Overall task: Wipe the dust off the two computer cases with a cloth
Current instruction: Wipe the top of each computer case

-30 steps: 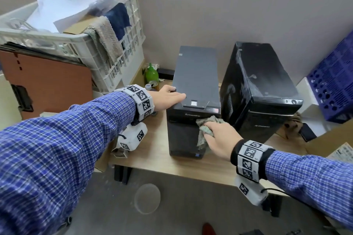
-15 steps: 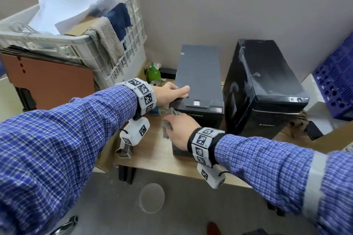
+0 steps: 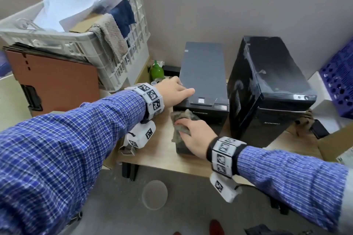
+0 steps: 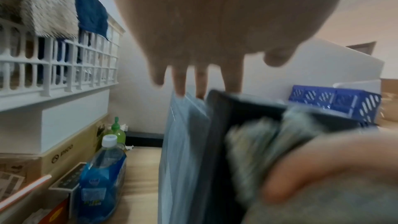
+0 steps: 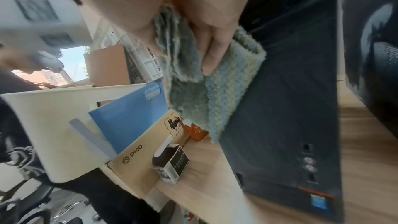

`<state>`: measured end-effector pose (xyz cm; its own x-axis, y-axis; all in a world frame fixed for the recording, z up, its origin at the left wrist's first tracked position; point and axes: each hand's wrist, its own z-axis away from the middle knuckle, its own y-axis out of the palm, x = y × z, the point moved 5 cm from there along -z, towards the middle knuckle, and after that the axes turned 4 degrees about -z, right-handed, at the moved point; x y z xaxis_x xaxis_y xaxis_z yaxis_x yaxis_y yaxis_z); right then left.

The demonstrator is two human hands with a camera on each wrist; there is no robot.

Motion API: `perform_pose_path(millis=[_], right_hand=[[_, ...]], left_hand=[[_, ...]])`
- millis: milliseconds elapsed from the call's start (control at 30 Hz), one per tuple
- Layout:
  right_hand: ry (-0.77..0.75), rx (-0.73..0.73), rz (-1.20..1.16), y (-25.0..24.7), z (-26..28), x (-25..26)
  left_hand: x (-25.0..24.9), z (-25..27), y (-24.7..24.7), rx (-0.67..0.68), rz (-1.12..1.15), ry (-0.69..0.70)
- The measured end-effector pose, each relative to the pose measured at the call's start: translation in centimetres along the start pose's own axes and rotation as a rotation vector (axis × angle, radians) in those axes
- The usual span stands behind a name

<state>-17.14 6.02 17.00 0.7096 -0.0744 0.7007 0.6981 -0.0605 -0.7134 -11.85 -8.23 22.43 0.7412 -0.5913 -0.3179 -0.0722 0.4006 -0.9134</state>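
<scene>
Head view | right hand (image 3: 194, 137) grips grey-green terry cloth (image 3: 180, 120) against near-left front corner of upright matte-black computer case (image 3: 202, 74) | left hand (image 3: 173, 91) flat, fingers straight, steadies its top | glossy black computer case (image 3: 271, 86) stands right, nearer right hand

Soft, even indoor light, no harsh shadows; both wrist cams pretty motion-blurred, wide-angle warping near the edges.

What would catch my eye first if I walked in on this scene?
Probably the two black computer towers side by side on the light wooden table: the matte smaller case on the left, and the glossy larger case, streaked with pale dust, on the right. The right hand presses a fluffy grey-green cloth to the smaller case's front while the left hand rests on its top. Behind the left arm, a white plastic crate overflows with papers.
</scene>
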Motion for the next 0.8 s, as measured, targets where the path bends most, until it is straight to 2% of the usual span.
perform_pose_path(millis=[33, 100, 233, 300, 367, 467, 567, 667, 800], right_hand=[[-0.038, -0.024, -0.046, -0.4, 1.2, -0.7], [-0.030, -0.064, -0.120, -1.1, 3.7, -3.1], [0.163, -0.237, -0.359, -1.8, 5.6, -8.3], [0.194, -0.323, -0.439, -2.0, 5.6, -8.9], [0.195, -0.339, -0.482, -1.7, 5.3, -9.2], [0.214, -0.321, -0.485, -1.2, 4.4, -10.7], [0.255, -0.220, -0.453, -0.1, 3.5, -12.7], [0.298, -0.134, -0.409, 1.5, 3.4, -14.8], [0.354, -0.007, -0.299, 4.0, 3.1, -17.4]], left_hand=[[-0.6, 0.1, -0.1, -0.071, -0.051, 0.109], [-1.9, 0.6, 0.1, -0.182, -0.125, 0.239], [-5.1, -0.3, 1.2, -0.197, -0.182, 0.396], [-6.8, -1.1, 1.1, -0.199, -0.207, 0.442], [-8.2, -1.6, 1.3, -0.202, -0.269, 0.473], [-8.8, -1.9, 2.2, -0.246, -0.316, 0.527], [-7.9, -2.2, 3.1, -0.272, -0.180, 0.538], [-7.8, -2.4, 2.8, -0.243, -0.086, 0.551], [-6.1, -2.5, 1.8, -0.181, -0.093, 0.603]])
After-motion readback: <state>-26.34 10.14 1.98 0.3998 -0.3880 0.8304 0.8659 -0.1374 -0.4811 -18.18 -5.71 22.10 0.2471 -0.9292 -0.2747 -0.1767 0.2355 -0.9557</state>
